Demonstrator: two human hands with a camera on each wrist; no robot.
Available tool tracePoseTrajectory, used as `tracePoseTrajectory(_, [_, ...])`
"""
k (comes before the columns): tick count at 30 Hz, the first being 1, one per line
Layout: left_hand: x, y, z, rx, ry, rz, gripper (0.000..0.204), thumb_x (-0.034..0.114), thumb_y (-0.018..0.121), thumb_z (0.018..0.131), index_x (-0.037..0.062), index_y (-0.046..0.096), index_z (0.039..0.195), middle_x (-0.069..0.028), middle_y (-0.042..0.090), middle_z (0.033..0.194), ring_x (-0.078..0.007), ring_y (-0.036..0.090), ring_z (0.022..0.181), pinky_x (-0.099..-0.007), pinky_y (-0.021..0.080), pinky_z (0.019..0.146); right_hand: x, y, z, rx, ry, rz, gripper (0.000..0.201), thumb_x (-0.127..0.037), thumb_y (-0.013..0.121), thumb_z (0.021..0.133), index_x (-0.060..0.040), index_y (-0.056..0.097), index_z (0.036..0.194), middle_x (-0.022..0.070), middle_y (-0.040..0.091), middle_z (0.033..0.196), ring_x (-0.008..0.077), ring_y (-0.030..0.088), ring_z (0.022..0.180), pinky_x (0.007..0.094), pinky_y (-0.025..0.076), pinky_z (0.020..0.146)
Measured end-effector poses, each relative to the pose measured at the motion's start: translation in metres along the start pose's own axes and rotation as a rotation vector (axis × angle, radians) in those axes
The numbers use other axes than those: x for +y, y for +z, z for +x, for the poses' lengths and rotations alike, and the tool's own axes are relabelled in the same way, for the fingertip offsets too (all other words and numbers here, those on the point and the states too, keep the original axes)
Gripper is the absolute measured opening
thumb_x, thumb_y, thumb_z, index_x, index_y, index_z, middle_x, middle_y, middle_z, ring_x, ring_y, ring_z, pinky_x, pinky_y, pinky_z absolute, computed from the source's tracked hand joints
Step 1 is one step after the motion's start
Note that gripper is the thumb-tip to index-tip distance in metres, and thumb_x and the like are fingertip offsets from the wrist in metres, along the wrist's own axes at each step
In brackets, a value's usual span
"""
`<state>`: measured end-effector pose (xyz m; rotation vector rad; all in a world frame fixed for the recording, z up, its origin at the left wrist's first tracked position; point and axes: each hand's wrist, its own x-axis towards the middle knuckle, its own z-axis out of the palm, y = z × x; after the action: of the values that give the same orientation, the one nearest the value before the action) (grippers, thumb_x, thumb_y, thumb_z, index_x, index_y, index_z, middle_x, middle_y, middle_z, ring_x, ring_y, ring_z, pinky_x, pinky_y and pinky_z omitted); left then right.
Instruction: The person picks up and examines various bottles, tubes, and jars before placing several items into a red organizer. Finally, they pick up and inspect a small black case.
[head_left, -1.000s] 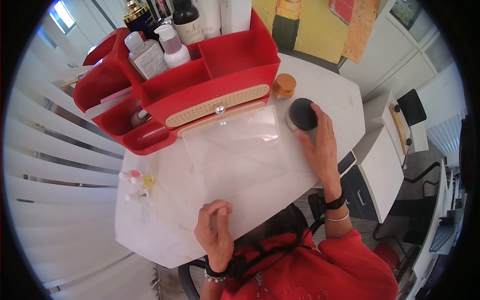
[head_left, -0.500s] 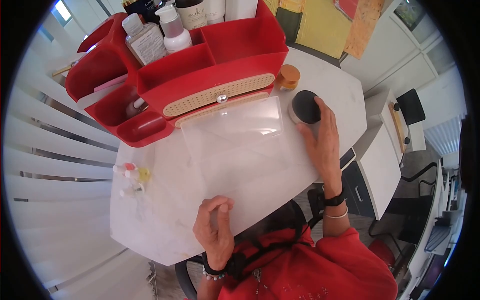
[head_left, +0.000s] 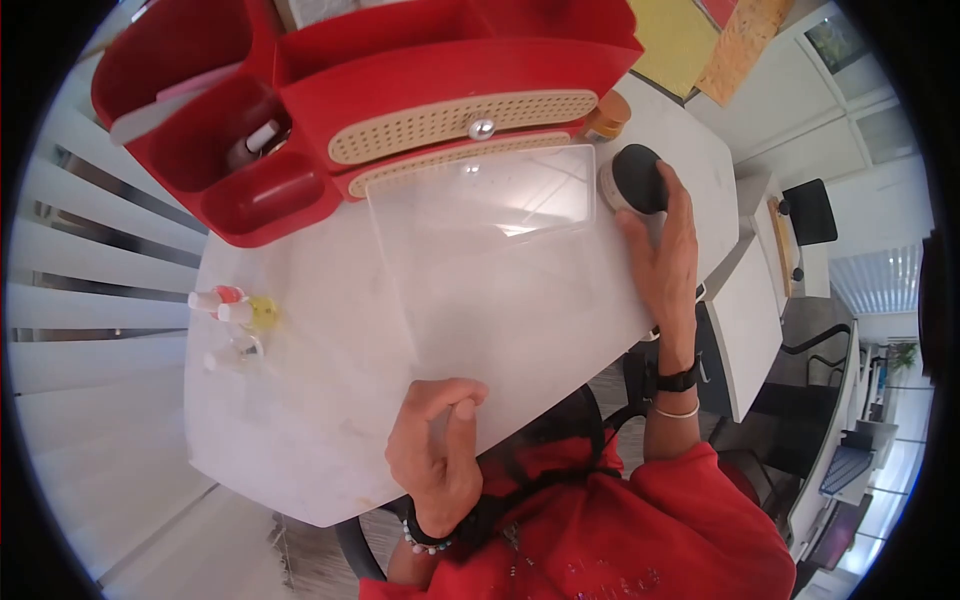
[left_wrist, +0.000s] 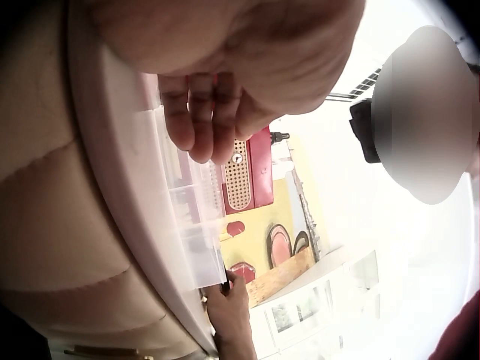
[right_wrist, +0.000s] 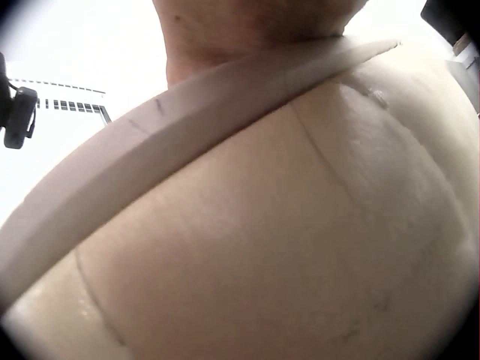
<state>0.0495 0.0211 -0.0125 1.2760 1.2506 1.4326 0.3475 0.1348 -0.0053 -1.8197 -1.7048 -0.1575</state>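
Observation:
In the head view, the right hand (head_left: 668, 255) has its thumb and fingers around a black-lidded jar (head_left: 637, 180) standing on the white table (head_left: 310, 400). Left of it lies a clear plastic box (head_left: 500, 250), in front of the red organizer (head_left: 400, 80). At the near table edge the left hand (head_left: 435, 455) rests loosely curled, holding nothing. The left wrist view has the left hand's fingers (left_wrist: 199, 116) hanging bent, with the clear box (left_wrist: 199, 240) beyond. Only a bit of the right hand or wrist (right_wrist: 247, 34) shows in the right wrist view, the jar out of sight.
An orange-lidded jar (head_left: 607, 115) stands behind the black-lidded one, by the organizer's right corner. Several small bottles (head_left: 240, 312) are on the table's left part. Blinds (head_left: 100, 260) run along the left; a white cabinet (head_left: 740, 330) stands to the right.
The head view has shifted: the organizer appears larger and higher, its bottles mostly out of frame. Both hands keep much the same pose, the right still at the black-lidded jar.

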Motion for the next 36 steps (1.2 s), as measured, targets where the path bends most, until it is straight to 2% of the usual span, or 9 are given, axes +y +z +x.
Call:
tracePoseTrajectory(1, [0.000,-0.002,0.001,0.002,0.038,0.011,0.009,-0.003,0.070,0.108,-0.0002,0.074,0.115,-0.0137,0.079,0.100,-0.0270,0.076,0.087,-0.0357,0.059,0.079,-0.001,0.000,-0.001,-0.014,-0.007,-0.011,0.071,-0.017,0.082,0.104,0.0002,0.049,0.165,0.0262,0.064,0.154,0.0442,0.063,0.143,0.0488,0.052,0.119])
tracePoseTrajectory(5, [-0.002,-0.008,0.003,-0.066,0.073,-0.004,0.016,-0.009,0.072,0.102,-0.0004,0.075,0.116,-0.0154,0.080,0.101,-0.0327,0.076,0.084,-0.0386,0.059,0.075,-0.005,0.005,0.003,-0.001,0.016,-0.033,0.070,-0.018,0.082,0.105,0.0000,0.050,0.165,0.0270,0.064,0.156,0.0437,0.063,0.144,0.0480,0.051,0.120])
tracePoseTrajectory(7, [0.001,-0.009,0.005,-0.108,0.113,0.004,0.006,-0.005,0.068,0.107,-0.0057,0.072,0.112,-0.0188,0.080,0.096,-0.0268,0.074,0.082,-0.0362,0.059,0.076,-0.006,0.006,0.002,0.004,0.038,-0.059,0.070,-0.017,0.082,0.105,0.0000,0.051,0.165,0.0270,0.064,0.156,0.0434,0.063,0.145,0.0477,0.051,0.121])
tracePoseTrajectory(8, [-0.001,-0.010,0.007,-0.122,0.139,-0.007,0.008,-0.007,0.069,0.105,-0.0057,0.072,0.112,-0.0197,0.081,0.095,-0.0294,0.076,0.080,-0.0367,0.060,0.072,-0.006,0.006,0.002,0.000,0.051,-0.082,0.070,-0.016,0.082,0.104,-0.0003,0.051,0.165,0.0270,0.064,0.156,0.0434,0.063,0.145,0.0476,0.050,0.121])
tracePoseTrajectory(16, [-0.003,-0.010,0.008,-0.153,0.180,-0.007,0.017,-0.013,0.070,0.100,-0.0038,0.070,0.114,-0.0192,0.083,0.095,-0.0304,0.076,0.080,-0.0378,0.061,0.071,-0.012,0.003,0.008,-0.015,0.133,-0.071,0.074,-0.010,0.084,0.099,-0.0007,0.051,0.164,0.0259,0.063,0.156,0.0427,0.063,0.145,0.0466,0.050,0.123])
tracePoseTrajectory(19, [-0.001,-0.005,0.006,-0.152,0.156,0.030,0.014,-0.012,0.070,0.101,-0.0041,0.071,0.112,-0.0187,0.083,0.094,-0.0307,0.076,0.079,-0.0379,0.061,0.071,-0.010,0.000,0.012,-0.025,0.145,-0.040,0.078,-0.007,0.087,0.095,-0.0006,0.051,0.164,0.0244,0.064,0.156,0.0401,0.064,0.145,0.0460,0.050,0.123])
tracePoseTrajectory(23, [0.003,0.002,0.003,-0.066,0.120,0.031,0.005,-0.006,0.070,0.105,-0.0049,0.071,0.110,-0.0193,0.082,0.093,-0.0298,0.074,0.079,-0.0377,0.060,0.071,-0.006,-0.002,0.014,-0.036,0.181,0.068,0.079,-0.005,0.089,0.092,-0.0008,0.052,0.162,0.0226,0.065,0.154,0.0367,0.063,0.146,0.0456,0.049,0.124])
tracePoseTrajectory(32, [-0.004,-0.001,-0.003,-0.054,0.094,0.009,0.006,-0.002,0.065,0.112,-0.0056,0.069,0.115,-0.0188,0.079,0.097,-0.0226,0.070,0.083,-0.0344,0.057,0.076,0.003,-0.011,0.000,0.047,0.277,0.234,0.084,-0.013,0.094,0.090,0.0010,0.050,0.160,0.0240,0.066,0.150,0.0381,0.065,0.140,0.0473,0.049,0.124])
tracePoseTrajectory(36, [-0.003,-0.004,-0.005,-0.018,0.110,-0.027,0.010,0.002,0.064,0.114,-0.0057,0.067,0.120,-0.0188,0.078,0.099,-0.0218,0.069,0.083,-0.0341,0.057,0.078,-0.005,-0.019,-0.017,0.112,0.255,0.408,0.083,-0.018,0.093,0.092,0.0018,0.049,0.159,0.0190,0.060,0.151,0.0318,0.059,0.145,0.0453,0.048,0.124])
